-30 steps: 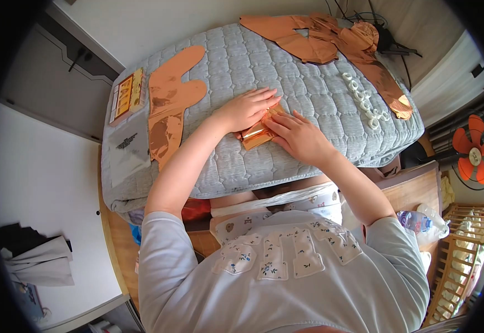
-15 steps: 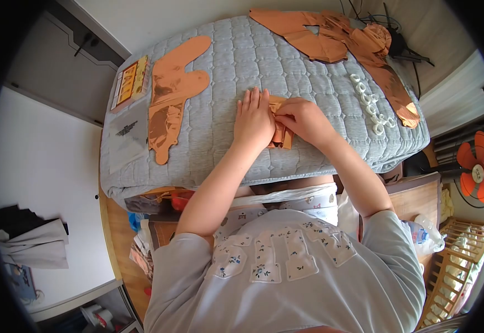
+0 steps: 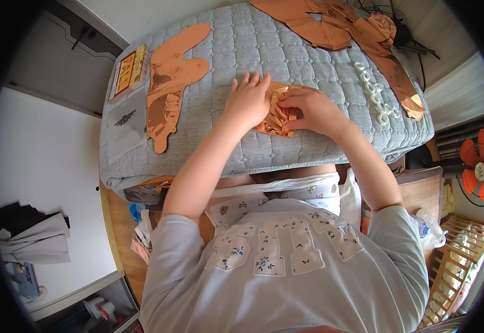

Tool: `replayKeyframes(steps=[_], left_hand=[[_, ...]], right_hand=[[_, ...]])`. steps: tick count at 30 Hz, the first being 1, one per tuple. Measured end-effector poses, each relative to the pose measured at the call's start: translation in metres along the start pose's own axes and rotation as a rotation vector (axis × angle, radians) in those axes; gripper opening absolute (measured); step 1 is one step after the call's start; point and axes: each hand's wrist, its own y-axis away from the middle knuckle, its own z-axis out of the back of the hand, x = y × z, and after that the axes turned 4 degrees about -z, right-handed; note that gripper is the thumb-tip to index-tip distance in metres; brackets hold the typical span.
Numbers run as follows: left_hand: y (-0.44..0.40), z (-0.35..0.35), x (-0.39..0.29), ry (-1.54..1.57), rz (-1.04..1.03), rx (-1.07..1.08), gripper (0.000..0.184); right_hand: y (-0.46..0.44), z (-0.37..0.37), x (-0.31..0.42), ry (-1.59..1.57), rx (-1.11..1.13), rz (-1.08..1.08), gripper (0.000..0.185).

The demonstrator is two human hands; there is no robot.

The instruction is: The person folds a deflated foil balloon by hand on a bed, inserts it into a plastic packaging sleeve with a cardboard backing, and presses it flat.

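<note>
A crumpled, partly folded copper foil balloon [image 3: 278, 114] lies on the quilted mattress in front of me. My left hand [image 3: 247, 102] is open, fingers spread, resting along the foil's left edge. From the other side, my right hand [image 3: 312, 109] has its thumb and fingers bent onto the foil, gripping a gathered part of it. The exact pinch is partly hidden. Farther left, a flat copper foil balloon [image 3: 170, 83] is spread out. A larger copper foil balloon [image 3: 330, 33] lies at the far right, some of it wrinkled.
Several white ribbon rolls [image 3: 373, 91] lie right of my hands. A yellow box [image 3: 129, 72] and a clear plastic bag [image 3: 126, 125] are at the mattress's left side. Black cables [image 3: 405, 33] sit at the back right corner. A fan with orange blades [image 3: 476, 166] stands at the right.
The foil between my hands has spread wider. My left hand moved left and lifted its fingers apart; my right hand shifted slightly right and widened its grasp. The camera view tilted a little.
</note>
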Motion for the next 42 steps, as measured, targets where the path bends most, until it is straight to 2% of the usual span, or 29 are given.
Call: replayKeyframes(steps=[2,4,5,7,9,11,14,16,18,25,28,30,34,36,38,42], left_hand=[[-0.009,0.004,0.009,-0.065,-0.019,-0.016,0.056],[-0.017,0.002,0.024,0.04,-0.507,-0.217,0.053],[-0.018,0.001,0.029,0.125,-0.598,-0.11,0.054],[-0.015,-0.004,0.033,0.132,-0.597,-0.058,0.055],[-0.011,-0.009,0.035,0.141,-0.597,-0.005,0.056],[-0.009,-0.016,0.036,0.045,-0.642,-0.117,0.056],[-0.01,-0.021,0.038,0.043,-0.656,-0.142,0.057],[-0.009,-0.021,0.039,0.043,-0.65,-0.134,0.058],[-0.009,-0.021,0.039,0.042,-0.639,-0.128,0.058],[-0.006,-0.025,0.036,-0.015,-0.568,-0.089,0.059],[-0.001,-0.024,0.032,0.007,-0.524,-0.08,0.058],[0.005,-0.022,0.028,0.017,-0.495,-0.079,0.057],[0.015,-0.022,0.017,0.045,-0.373,-0.108,0.056],[0.019,-0.024,0.013,0.045,-0.327,-0.123,0.056],[0.022,-0.025,0.01,0.045,-0.233,-0.115,0.057],[0.027,-0.028,0.009,0.048,-0.17,-0.12,0.057]], right_hand=[[0.001,-0.002,-0.002,0.02,-0.017,0.014,0.05],[-0.001,0.0,0.001,0.041,-0.041,0.031,0.05],[-0.002,0.006,0.005,0.035,0.036,-0.024,0.051],[-0.002,0.005,0.005,0.028,0.114,-0.079,0.052],[0.003,-0.005,-0.004,0.07,-0.07,0.04,0.052],[0.005,-0.003,-0.007,0.01,-0.036,0.009,0.049],[0.009,0.0,-0.017,-0.156,-0.016,0.009,0.04],[0.011,-0.001,-0.016,-0.263,-0.03,0.044,0.034],[0.019,-0.002,-0.006,-0.1,-0.115,0.126,0.029],[0.021,-0.014,0.009,-0.089,-0.157,0.309,0.021],[0.021,-0.018,0.006,-0.118,-0.166,0.221,0.017],[0.02,-0.019,0.009,-0.194,-0.186,0.059,0.012],[0.01,-0.018,0.02,-0.186,-0.266,0.171,0.009],[0.008,-0.022,0.021,-0.155,-0.277,0.044,0.011],[0.0,-0.029,0.013,-0.177,-0.284,0.036,0.01],[-0.008,-0.032,0.013,-0.269,-0.261,-0.04,0.013]])
